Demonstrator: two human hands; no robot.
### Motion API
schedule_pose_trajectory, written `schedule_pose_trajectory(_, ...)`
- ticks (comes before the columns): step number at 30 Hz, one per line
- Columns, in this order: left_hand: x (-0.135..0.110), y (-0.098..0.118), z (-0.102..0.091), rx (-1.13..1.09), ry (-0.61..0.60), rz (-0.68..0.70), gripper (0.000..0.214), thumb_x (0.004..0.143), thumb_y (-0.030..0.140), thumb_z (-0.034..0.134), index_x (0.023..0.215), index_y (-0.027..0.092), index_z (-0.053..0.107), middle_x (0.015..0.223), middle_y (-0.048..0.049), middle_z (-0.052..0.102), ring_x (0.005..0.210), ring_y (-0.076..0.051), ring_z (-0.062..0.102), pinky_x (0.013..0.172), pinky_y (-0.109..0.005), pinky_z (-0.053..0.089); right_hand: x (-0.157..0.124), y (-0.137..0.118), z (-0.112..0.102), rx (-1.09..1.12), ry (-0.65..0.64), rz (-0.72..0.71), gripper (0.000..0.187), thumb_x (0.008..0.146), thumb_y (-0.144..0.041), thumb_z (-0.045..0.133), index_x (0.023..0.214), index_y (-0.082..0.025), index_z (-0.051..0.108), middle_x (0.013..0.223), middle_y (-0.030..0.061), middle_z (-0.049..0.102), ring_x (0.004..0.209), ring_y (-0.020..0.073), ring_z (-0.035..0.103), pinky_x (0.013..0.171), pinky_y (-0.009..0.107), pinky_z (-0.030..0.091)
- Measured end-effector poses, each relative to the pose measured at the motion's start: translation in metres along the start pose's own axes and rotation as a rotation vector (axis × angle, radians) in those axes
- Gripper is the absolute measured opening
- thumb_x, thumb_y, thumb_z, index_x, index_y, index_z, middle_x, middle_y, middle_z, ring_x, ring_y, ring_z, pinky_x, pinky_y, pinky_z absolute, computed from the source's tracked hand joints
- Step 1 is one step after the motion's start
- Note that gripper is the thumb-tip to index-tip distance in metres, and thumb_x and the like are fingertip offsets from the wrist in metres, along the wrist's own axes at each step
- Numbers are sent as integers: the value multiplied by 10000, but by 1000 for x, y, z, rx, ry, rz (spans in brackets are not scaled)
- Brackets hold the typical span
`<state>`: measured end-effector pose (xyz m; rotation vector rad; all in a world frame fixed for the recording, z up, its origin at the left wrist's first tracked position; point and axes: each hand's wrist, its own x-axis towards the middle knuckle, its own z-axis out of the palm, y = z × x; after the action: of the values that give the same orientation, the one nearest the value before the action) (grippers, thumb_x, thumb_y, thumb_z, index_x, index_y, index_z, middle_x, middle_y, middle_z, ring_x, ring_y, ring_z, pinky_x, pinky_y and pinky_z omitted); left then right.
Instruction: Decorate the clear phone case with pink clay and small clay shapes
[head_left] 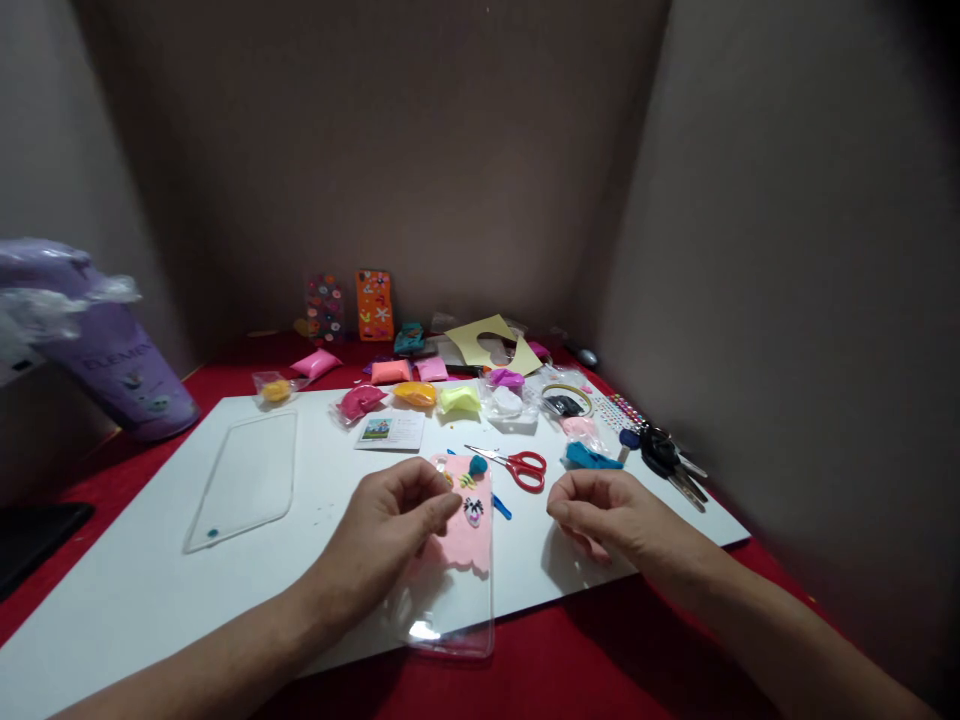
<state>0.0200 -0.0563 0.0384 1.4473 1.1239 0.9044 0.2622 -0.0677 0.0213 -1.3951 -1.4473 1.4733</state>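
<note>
A clear phone case point(457, 625) lies at the board's front edge, its upper part covered with pink clay point(469, 550). On the clay sit a teal clay ball point(478, 465), a yellow-green piece point(468, 481) and a small white piece with black marks point(473, 511). My left hand point(401, 515) is over the case's left side, thumb and fingers pinched together. To the right of the case, my right hand point(600, 505) hovers above the board, also pinched. Anything in either pinch is too small or hidden to make out. Red-handled scissors point(525, 468) lie behind the case, between the hands.
Several clay packets, such as an orange one point(415, 394), line the back of the white board point(150, 560). Blue clay point(592, 457) and keys point(671, 465) lie right. Another clear case point(244, 480) is left, near a purple bag point(127, 350). Decorated cases point(374, 305) stand behind.
</note>
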Motion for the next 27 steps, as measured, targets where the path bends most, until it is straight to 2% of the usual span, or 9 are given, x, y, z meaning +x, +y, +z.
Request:
schedule_pose_trajectory(3,-3,9,8,104,-79,96,79,795,236,599,755,170,617,705,8,595,620,-104,509,560,-211,424,5,-11,8,128,-105,44,222,763,-309,627,651,-150,519,528,-45,464,427,43,354,406,175,252)
schedule_pose_trajectory(7,-4,17,18,120,-116,178,77,781,177,594,822,178,660,760,-3,621,662,-111,526,595,-218,445,6,-23,18,258,-204,76,216,743,-279,638,632,-151,503,527,-44,448,433,40,322,401,177,199)
schedule_pose_trajectory(13,-3,20,27,-51,-144,165,122,732,153,636,840,150,693,730,-12,638,542,-80,505,436,-169,394,5,-30,25,342,-262,63,218,727,-269,660,622,-147,514,484,-58,418,427,35,300,412,176,165)
schedule_pose_trajectory(17,1,19,29,-95,-124,186,117,716,173,667,819,134,706,733,-45,661,598,-122,571,389,-160,391,7,-30,27,380,-285,43,240,749,-275,651,599,-146,517,466,-52,434,413,34,296,406,177,182)
schedule_pose_trajectory(20,6,15,29,-114,-74,239,83,710,177,683,775,136,714,694,-35,644,572,-118,570,378,-163,402,13,-28,28,416,-311,17,246,769,-273,633,590,-143,525,464,-37,452,420,42,317,410,175,207)
schedule_pose_trajectory(24,17,8,26,-99,-10,370,61,714,162,672,743,132,717,639,-18,607,504,-110,566,384,-189,435,20,-29,30,510,-343,-2,192,771,-224,626,625,-124,553,497,-46,420,441,41,334,401,154,227)
schedule_pose_trajectory(27,25,3,22,-15,25,502,126,721,77,599,756,127,710,644,-23,612,494,-111,578,386,-191,444,23,-33,31,613,-292,36,117,761,-190,653,704,-113,584,613,-34,473,472,21,374,413,124,281)
